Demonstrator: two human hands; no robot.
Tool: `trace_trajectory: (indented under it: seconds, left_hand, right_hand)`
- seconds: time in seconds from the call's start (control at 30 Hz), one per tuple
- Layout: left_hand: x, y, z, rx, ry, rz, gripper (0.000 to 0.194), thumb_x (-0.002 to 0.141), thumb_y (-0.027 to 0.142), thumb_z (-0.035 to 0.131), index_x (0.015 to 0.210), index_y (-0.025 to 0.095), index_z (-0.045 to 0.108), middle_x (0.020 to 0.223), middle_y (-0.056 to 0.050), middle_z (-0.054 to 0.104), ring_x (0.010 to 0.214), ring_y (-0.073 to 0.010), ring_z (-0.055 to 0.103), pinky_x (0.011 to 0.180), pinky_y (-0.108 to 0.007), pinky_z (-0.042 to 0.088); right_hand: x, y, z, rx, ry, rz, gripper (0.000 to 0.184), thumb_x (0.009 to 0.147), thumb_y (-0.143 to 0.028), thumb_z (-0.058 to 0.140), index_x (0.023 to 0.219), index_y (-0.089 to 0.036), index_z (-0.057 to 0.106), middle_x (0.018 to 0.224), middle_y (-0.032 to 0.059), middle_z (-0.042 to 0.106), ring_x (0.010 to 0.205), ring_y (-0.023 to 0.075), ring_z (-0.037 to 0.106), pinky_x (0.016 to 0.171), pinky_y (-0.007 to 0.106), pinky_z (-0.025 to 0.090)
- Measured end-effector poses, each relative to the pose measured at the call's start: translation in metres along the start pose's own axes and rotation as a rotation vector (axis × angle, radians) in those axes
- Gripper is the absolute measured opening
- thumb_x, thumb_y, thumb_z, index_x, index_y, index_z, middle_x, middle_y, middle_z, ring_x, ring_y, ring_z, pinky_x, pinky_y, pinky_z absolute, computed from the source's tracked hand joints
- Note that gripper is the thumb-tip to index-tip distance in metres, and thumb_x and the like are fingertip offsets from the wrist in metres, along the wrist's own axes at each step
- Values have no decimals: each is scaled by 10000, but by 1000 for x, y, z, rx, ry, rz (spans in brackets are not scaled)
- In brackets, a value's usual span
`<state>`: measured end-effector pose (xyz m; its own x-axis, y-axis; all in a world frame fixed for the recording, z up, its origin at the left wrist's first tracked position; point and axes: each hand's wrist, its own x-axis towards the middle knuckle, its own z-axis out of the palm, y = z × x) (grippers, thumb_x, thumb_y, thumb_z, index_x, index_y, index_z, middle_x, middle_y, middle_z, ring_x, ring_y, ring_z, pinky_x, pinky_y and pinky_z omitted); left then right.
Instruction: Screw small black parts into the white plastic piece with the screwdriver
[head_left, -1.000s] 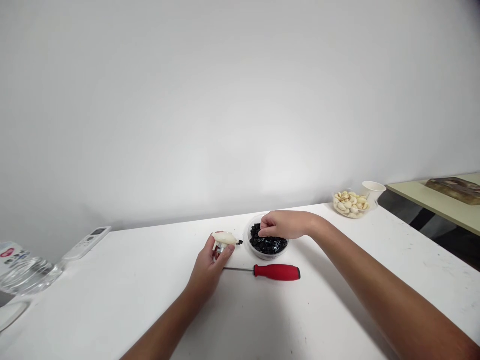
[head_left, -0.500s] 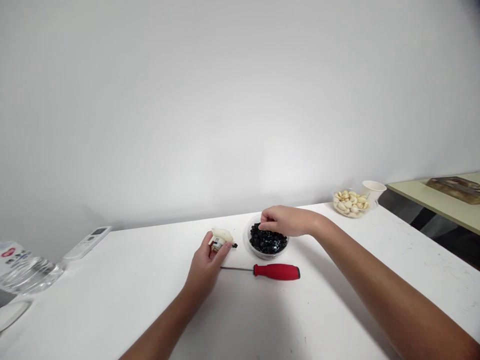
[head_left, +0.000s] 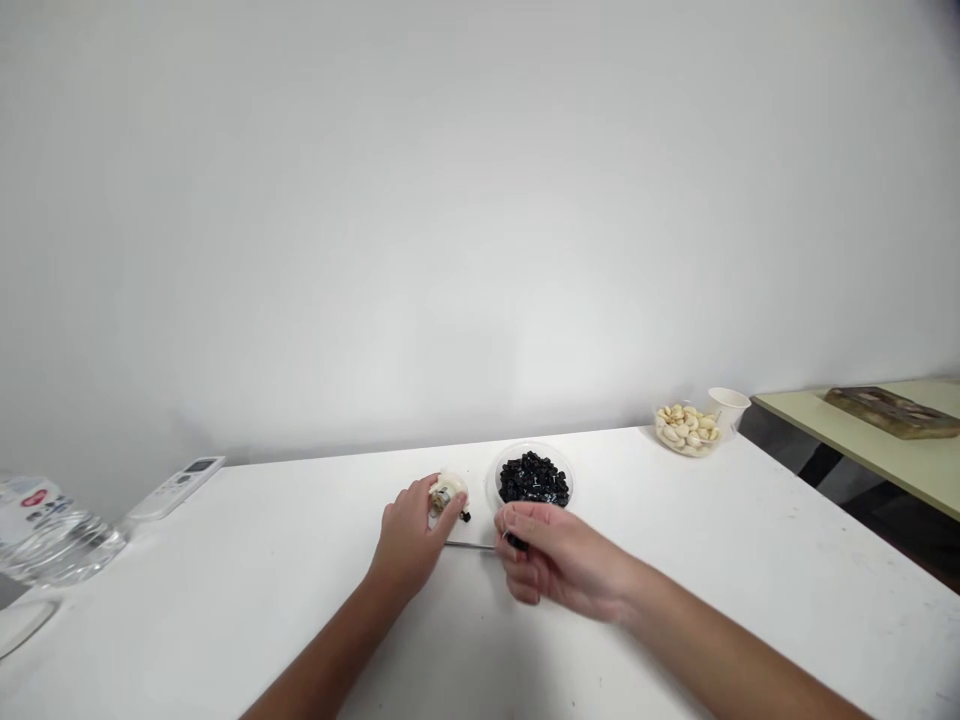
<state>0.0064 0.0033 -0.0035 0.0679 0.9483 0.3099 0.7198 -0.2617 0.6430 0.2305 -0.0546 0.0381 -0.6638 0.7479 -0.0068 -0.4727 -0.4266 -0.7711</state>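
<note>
My left hand [head_left: 417,527] is closed around a small metal motor [head_left: 442,500] with a cream-white plastic piece [head_left: 452,482] on it. Close by its thumb is a tiny black part [head_left: 466,517]. My right hand [head_left: 559,560], slightly blurred, pinches a small black piece [head_left: 515,541] in front of a clear round tub [head_left: 568,470]. Small black parts [head_left: 534,478] fill that tub. A screwdriver lies between my hands; its thin shaft [head_left: 471,545] shows, while its handle is hidden behind my right hand.
At the back right stand a clear bowl of pale cream-coloured pieces [head_left: 687,428] and a white cup [head_left: 729,404]. To the left are a white remote control [head_left: 180,485] and a water bottle [head_left: 64,540] on its side. A greenish table [head_left: 795,410] adjoins at right.
My right hand has come out of the tub toward me with a black piece in its fingers, now covering the red screwdriver handle. My left hand has tilted the motor slightly.
</note>
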Motion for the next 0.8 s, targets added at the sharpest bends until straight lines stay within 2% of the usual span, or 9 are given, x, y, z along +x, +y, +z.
trace_trajectory:
  seconds: [0.07, 0.17, 0.3, 0.43, 0.57, 0.6, 0.7, 0.8]
  left_hand:
    - [-4, 1, -1, 1, 63, 45, 403, 996, 522, 511, 1234, 221, 639, 1086, -84, 660, 1074, -304, 584, 946, -430, 403]
    - [-17, 14, -6, -17, 149, 235, 324, 1019, 437, 507, 1247, 240, 629, 1090, -87, 633, 1069, -285, 568, 971, -435, 403]
    - [-38, 38, -9, -51, 9, 514, 154, 937, 337, 666, 1063, 251, 654, 978, -63, 650, 944, -258, 574, 859, -386, 425]
    - [-39, 41, -5, -142, -81, 511, 103, 938, 308, 675, 1015, 247, 644, 956, -59, 689, 930, -248, 608, 855, -376, 455]
    - [-22, 24, -4, -95, -53, 428, 227, 993, 360, 584, 1187, 253, 632, 1220, -104, 671, 1190, -296, 572, 1039, -447, 417]
    - [-19, 21, -5, -111, -58, 401, 239, 1011, 362, 548, 1210, 251, 619, 1234, -105, 661, 1192, -288, 571, 1036, -443, 424]
    - [-17, 20, -8, -191, -102, 408, 183, 1002, 361, 569, 1128, 236, 610, 1074, -85, 661, 1020, -248, 606, 901, -387, 486]
    - [-29, 33, -8, -222, -105, 535, 228, 898, 342, 735, 1036, 233, 589, 962, -62, 654, 890, -226, 599, 801, -359, 493]
  right_hand:
    - [2, 17, -2, 42, -10, -5, 328, 955, -408, 727, 872, -177, 508, 749, -31, 467, 551, 77, 385, 548, 242, 335]
    - [7, 32, -13, 28, 8, -35, 359, 941, -429, 746, 852, -174, 509, 737, -33, 464, 563, 83, 404, 579, 253, 371]
    - [9, 37, -26, -14, 58, -92, 348, 965, -439, 719, 857, -154, 551, 739, -14, 503, 590, 98, 451, 612, 268, 405]
    - [8, 37, -27, -43, 116, -113, 348, 973, -459, 706, 879, -152, 571, 728, -12, 511, 611, 112, 486, 626, 272, 416]
    - [8, 38, -26, -108, 129, -104, 337, 968, -444, 714, 874, -160, 559, 738, -20, 491, 622, 113, 487, 644, 276, 416]
    - [8, 38, -26, -119, 136, -112, 337, 969, -443, 713, 871, -161, 558, 744, -18, 490, 625, 112, 481, 648, 277, 414]
    - [7, 39, -23, -123, 168, -131, 359, 967, -467, 707, 851, -165, 552, 722, -17, 487, 627, 120, 467, 652, 279, 400]
    - [6, 38, -19, -78, 173, -134, 381, 947, -481, 726, 833, -167, 542, 734, -8, 505, 632, 120, 452, 633, 266, 363]
